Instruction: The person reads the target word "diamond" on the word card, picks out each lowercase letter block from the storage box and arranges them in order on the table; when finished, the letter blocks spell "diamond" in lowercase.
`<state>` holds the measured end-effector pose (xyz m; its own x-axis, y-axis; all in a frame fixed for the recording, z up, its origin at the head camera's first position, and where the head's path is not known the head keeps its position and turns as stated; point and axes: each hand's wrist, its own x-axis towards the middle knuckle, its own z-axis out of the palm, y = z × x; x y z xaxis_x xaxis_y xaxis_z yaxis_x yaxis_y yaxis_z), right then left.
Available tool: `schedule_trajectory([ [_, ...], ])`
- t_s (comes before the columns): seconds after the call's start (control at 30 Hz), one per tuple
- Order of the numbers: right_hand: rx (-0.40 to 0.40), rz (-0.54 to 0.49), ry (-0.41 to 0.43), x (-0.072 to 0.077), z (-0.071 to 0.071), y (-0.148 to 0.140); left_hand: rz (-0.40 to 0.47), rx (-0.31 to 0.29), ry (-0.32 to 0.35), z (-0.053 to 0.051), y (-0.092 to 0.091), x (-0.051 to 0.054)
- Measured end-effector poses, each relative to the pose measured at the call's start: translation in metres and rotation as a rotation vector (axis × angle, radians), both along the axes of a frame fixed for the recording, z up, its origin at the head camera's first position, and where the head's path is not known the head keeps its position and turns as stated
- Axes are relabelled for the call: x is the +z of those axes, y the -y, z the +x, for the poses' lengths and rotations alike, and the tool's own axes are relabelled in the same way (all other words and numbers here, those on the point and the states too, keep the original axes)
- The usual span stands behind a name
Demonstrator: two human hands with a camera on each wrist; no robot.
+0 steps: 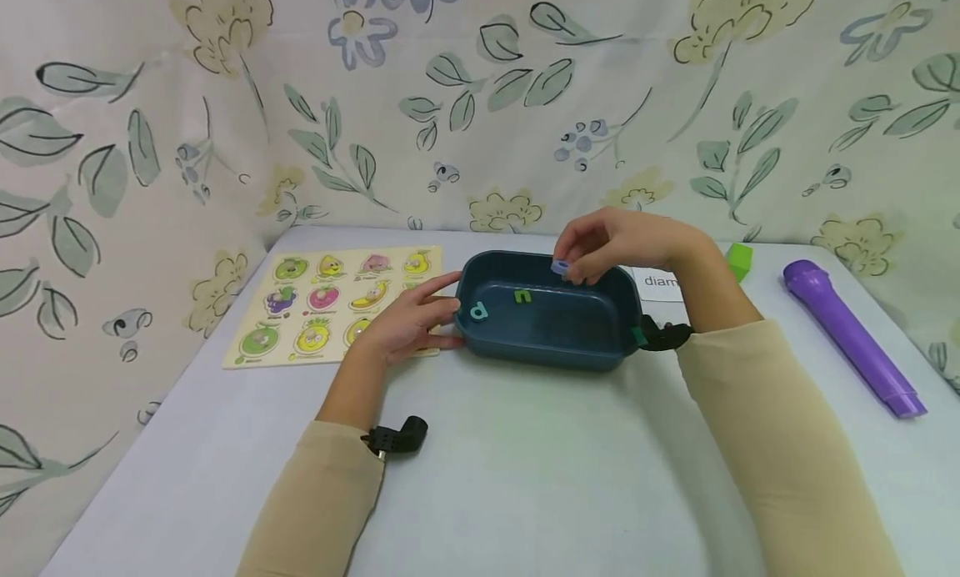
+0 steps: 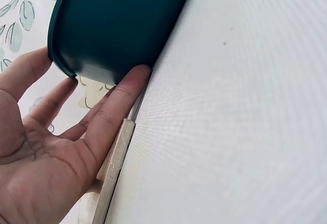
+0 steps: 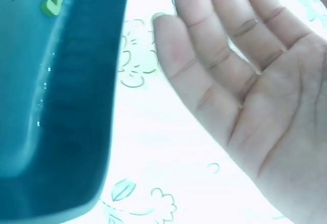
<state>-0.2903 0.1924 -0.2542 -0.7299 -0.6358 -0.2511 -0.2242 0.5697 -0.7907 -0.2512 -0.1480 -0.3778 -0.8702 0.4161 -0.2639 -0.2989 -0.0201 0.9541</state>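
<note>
A dark teal plastic tub (image 1: 540,356) lies lengthwise on the table. Inside it are a light-blue letter "d" (image 1: 478,311) and a green letter (image 1: 522,295) that looks like an "n" or "u". My left hand (image 1: 397,323) touches the tub's left end with spread, fairly straight fingers; the left wrist view shows the fingertips (image 2: 138,76) against its wall. Above the tub's far side, my right hand (image 1: 615,242) pinches a small periwinkle-blue letter (image 1: 559,267) between thumb and fingers. Which letter it is cannot be made out. The right wrist view hides the piece.
A fruit picture board (image 1: 300,310) lies left of the tub, partly behind my left hand. A white card (image 1: 656,285) reading "diam", cut off by my right arm, lies to the right. Beyond are a green block (image 1: 739,262) and a purple toy microphone (image 1: 851,335).
</note>
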Motion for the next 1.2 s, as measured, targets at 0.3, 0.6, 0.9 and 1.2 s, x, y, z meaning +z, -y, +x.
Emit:
schedule_trajectory([
  [0.3, -0.066, -0.058, -0.085, 0.013, 0.022, -0.021, -0.008, 0.004, 0.001, 0.001, 0.000, 0.000],
  [0.6, -0.169, -0.073, -0.135, 0.009, 0.040, -0.051, -0.004, -0.003, 0.001, 0.000, 0.001, 0.000],
  [0.9, -0.197, -0.147, -0.208, 0.000, 0.056, -0.086, 0.000, 0.003, 0.006, 0.001, 0.001, 0.000],
  [1.2, -0.301, -0.146, -0.255, -0.010, 0.073, -0.120, 0.000, -0.002, -0.007, 0.001, 0.001, 0.000],
])
